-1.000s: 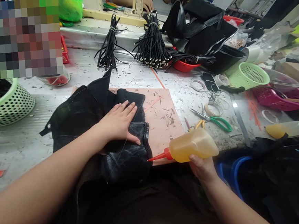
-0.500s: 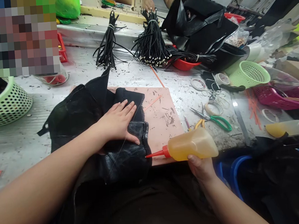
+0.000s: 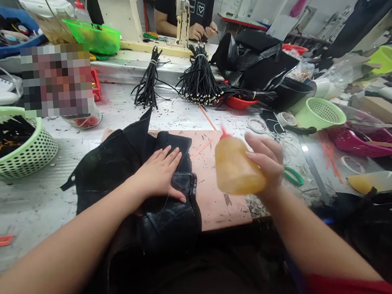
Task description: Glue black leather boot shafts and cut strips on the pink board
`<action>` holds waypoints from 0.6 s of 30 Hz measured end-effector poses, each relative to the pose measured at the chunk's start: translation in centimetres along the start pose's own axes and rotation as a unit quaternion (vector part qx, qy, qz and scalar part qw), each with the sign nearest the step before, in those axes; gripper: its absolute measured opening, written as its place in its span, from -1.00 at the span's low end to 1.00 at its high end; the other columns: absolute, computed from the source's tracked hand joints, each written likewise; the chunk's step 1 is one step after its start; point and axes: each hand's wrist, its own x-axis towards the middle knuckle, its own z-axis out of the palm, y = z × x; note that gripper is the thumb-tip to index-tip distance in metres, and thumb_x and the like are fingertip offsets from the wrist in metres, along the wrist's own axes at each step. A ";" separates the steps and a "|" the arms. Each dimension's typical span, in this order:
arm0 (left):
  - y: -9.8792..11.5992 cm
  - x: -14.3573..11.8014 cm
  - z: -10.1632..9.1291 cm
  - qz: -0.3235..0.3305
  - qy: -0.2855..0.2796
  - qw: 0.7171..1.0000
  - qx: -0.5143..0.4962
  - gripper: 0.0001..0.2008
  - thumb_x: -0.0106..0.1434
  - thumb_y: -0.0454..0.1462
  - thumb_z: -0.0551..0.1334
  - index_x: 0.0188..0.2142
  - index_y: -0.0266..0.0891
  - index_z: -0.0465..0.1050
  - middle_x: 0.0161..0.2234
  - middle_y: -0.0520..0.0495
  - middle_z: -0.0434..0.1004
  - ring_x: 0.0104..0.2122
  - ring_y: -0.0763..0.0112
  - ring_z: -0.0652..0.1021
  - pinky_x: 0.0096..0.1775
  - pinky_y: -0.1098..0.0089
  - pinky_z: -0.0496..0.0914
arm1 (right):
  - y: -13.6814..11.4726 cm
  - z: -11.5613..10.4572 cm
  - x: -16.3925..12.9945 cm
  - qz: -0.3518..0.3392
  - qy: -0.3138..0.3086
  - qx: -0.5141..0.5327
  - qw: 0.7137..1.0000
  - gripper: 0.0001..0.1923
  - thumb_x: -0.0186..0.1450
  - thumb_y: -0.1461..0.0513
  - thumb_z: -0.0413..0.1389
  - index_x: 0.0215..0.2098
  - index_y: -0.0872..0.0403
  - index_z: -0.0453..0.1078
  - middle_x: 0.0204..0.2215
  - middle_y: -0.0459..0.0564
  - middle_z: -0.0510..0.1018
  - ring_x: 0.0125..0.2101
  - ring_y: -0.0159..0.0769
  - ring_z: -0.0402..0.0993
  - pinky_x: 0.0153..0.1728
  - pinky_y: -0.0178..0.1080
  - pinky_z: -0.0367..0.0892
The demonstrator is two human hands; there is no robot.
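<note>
- The left hand lies flat, fingers spread, palm down on a black leather piece; it grips nothing, only presses.
- That black leather piece is spread over the near edge of the worktop, partly on a pink cutting mat, and drapes off toward the person's lap.
- The right hand is wrapped round an amber squeeze bottle, held above the mat's right part, well clear of the leather; its red nozzle points up and away. Hand and bottle are blurred.
- Just right of the bottle, green scissor handles peek out beside the hand.
- Further right lie rolls of tape, a small green basket and a pink tray.
- At the left stands a pale green perforated basket with dark pieces inside.
- Beyond the mat lie two bundles of black cords, and near them a red bowl and a heap of black material.
- At the far side another person's hands work at a sewing machine.
</note>
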 end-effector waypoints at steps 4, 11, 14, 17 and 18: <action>-0.2 -0.1 0.1 0.000 0.011 1.000 -0.001 0.26 -0.24 0.37 0.07 0.24 -0.48 -0.11 0.28 -0.34 -0.15 0.25 -0.05 -0.11 0.18 0.14 -0.19 | -2.7 -0.6 7.1 -0.263 -0.126 -0.285 0.913 -0.92 0.19 0.18 0.14 -0.32 -0.07 0.36 0.01 -0.19 0.44 0.17 -0.18 0.12 0.19 0.07 -0.15; -0.2 -0.2 -0.1 -0.001 0.017 1.000 -0.007 0.24 -0.26 0.37 0.09 0.24 -0.43 -0.07 0.27 -0.34 -0.12 0.24 -0.05 -0.08 0.19 0.15 -0.17 | -3.3 -3.0 15.1 -0.231 -0.184 -0.308 0.904 -0.82 0.13 0.41 0.06 -0.54 0.05 0.39 -0.20 -0.15 0.58 0.05 -0.31 0.29 0.15 -0.08 -0.03; -0.3 -0.3 -0.1 -0.006 0.024 1.000 -0.008 0.24 -0.26 0.36 0.11 0.23 -0.44 -0.04 0.26 -0.34 -0.11 0.24 -0.06 -0.06 0.19 0.14 -0.15 | -1.7 -2.9 14.9 -0.218 -0.157 -0.297 0.916 -0.72 0.17 0.34 -0.10 -0.62 0.13 0.36 -0.37 -0.19 0.60 -0.09 -0.47 0.39 0.03 -0.22 0.07; -0.3 -0.4 -0.1 -0.005 0.019 1.000 -0.016 0.24 -0.26 0.35 0.13 0.23 -0.45 -0.04 0.26 -0.34 -0.12 0.24 -0.06 -0.07 0.19 0.11 -0.15 | 0.6 -1.7 13.8 -0.228 -0.157 -0.298 0.914 -0.78 0.08 0.42 -0.01 -0.65 0.09 0.34 -0.45 -0.21 0.60 -0.19 -0.45 0.44 -0.01 -0.18 0.17; -0.3 -0.3 -0.2 -0.005 0.012 1.000 -0.024 0.24 -0.25 0.34 0.13 0.23 -0.46 -0.06 0.26 -0.34 -0.13 0.24 -0.06 -0.08 0.20 0.10 -0.15 | 1.2 -1.2 13.4 -0.234 -0.164 -0.303 0.909 -0.77 0.01 0.48 0.04 -0.66 0.06 0.33 -0.46 -0.19 0.60 -0.22 -0.40 0.46 0.00 -0.11 0.20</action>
